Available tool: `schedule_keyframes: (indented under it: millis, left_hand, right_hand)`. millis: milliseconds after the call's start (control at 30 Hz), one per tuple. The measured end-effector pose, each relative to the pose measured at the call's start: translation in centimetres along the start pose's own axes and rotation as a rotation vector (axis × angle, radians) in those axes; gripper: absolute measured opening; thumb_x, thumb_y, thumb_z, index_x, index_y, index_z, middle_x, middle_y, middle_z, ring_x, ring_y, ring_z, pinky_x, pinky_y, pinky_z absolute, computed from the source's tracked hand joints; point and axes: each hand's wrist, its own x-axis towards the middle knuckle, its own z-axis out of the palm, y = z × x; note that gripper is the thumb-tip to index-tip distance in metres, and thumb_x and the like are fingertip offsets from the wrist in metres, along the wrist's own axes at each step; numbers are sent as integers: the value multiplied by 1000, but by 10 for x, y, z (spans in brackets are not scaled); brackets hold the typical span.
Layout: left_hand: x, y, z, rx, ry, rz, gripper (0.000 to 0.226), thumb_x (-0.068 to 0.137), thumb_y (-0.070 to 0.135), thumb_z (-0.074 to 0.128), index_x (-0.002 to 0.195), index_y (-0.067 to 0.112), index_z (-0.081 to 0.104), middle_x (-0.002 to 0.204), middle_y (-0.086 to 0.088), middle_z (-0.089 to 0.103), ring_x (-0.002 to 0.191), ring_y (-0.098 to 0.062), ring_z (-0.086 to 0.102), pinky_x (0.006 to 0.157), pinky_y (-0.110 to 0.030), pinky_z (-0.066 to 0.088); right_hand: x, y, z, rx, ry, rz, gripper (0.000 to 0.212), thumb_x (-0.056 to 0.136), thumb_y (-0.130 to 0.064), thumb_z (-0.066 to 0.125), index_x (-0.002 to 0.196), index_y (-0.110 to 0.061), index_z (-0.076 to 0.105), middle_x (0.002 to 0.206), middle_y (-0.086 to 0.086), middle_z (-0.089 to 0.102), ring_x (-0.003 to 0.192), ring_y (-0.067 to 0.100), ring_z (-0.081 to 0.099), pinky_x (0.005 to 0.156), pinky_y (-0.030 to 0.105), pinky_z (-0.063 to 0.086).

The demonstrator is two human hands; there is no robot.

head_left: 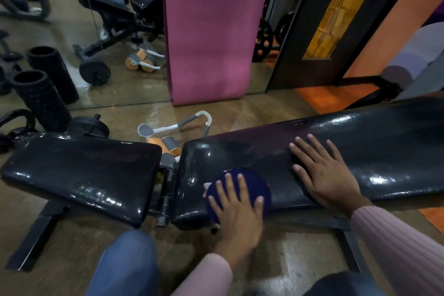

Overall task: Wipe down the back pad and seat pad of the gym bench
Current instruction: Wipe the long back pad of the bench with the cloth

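Cloth at the low end of the back pad, seat pad unwiped to the left.

The left hand (236, 209) pressed flat, fingers spread, on a blue cloth (237, 190); the right hand (324, 170) lay open, empty, bracing the back pad (360, 142), whose length ran rightward. The seat pad (81, 170) lay across the hinge gap, nearer the left hand.

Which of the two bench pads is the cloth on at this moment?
The longer pad on the right: the left hand presses the blue cloth onto its near end. The shorter pad, across the hinge gap, is bare.
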Motion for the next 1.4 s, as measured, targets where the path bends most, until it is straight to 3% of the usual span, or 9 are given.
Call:
schedule_keyframes:
  millis: [200, 367, 533, 700, 900, 1033, 1133, 1233, 1400]
  left_hand:
    - [51, -14, -16, -62, -8, -35, 69, 95, 59, 17, 152, 24, -2, 160, -5, -8, 145, -30, -10, 114, -55, -5]
    - [29, -61, -11, -69, 34, -227, 68, 96, 58, 13, 151, 24, -8, 160, -6, -7, 145, -31, -6, 116, -54, 1]
    - [8, -8, -1, 21, 7, 28, 84, 77, 68, -17, 149, 24, -15, 158, -6, -18, 143, -31, -18, 113, -54, -8]
    - [56, -25, -14, -40, 18, -67, 69, 95, 59, 17, 152, 25, 0, 160, -5, -5, 145, -31, -6, 113, -54, -2]
    - [30, -80, -10, -164, 37, -372, 67, 95, 59, 15, 151, 27, -4, 160, -4, -3, 144, -32, -1, 114, -56, 5]
    - [0, -29, 7, -53, 77, -167, 82, 81, 64, -4, 152, 24, 1, 160, -7, -1, 144, -36, -1, 111, -61, 6]
    - [28, -12, -2, -18, 11, -71, 71, 91, 62, 4, 151, 26, -7, 159, -3, -12, 145, -31, -11, 112, -58, -3]
    - [54, -33, -17, -82, 11, -160, 65, 97, 57, 16, 151, 27, -4, 160, -2, -8, 145, -30, -8, 113, -57, -1]
    - [38, -48, -16, -94, -9, -313, 66, 97, 56, 14, 150, 25, -9, 160, -5, -11, 145, -33, -8, 115, -56, 1]
  right_hand:
    - [-1, -1, -3, -12, -23, 1, 60, 99, -51, 11, 151, -25, 25, 158, -6, 23, 148, 14, 5, 119, 47, 8]
    - [0, 0, 0, -20, -35, -2, 60, 98, -52, 7, 151, -27, 23, 158, -8, 20, 149, 13, 3, 119, 46, 9]
    - [0, -1, -1, -7, -36, -9, 60, 98, -51, 9, 151, -27, 24, 158, -8, 22, 148, 13, 6, 119, 43, 8]
    - [-2, 0, -3, 5, -34, -7, 60, 98, -51, 8, 151, -27, 25, 158, -8, 22, 148, 13, 5, 119, 43, 9]
    - [-1, 0, -1, 20, -20, -5, 59, 99, -51, 9, 151, -28, 24, 158, -9, 21, 148, 13, 4, 119, 43, 11]
    - [0, 0, -1, 17, -25, -8, 59, 99, -51, 11, 150, -27, 26, 157, -8, 23, 148, 13, 6, 119, 43, 11]
    - [0, 0, -1, 10, -42, -14, 60, 98, -52, 8, 151, -28, 23, 158, -8, 21, 148, 13, 5, 119, 43, 9]
    - [-1, 1, -2, 9, -44, -8, 60, 99, -52, 7, 151, -28, 22, 158, -8, 21, 148, 13, 4, 119, 43, 9]
    - [0, 1, -2, 10, -47, -5, 59, 99, -52, 9, 151, -28, 23, 158, -9, 21, 148, 13, 4, 119, 44, 11]
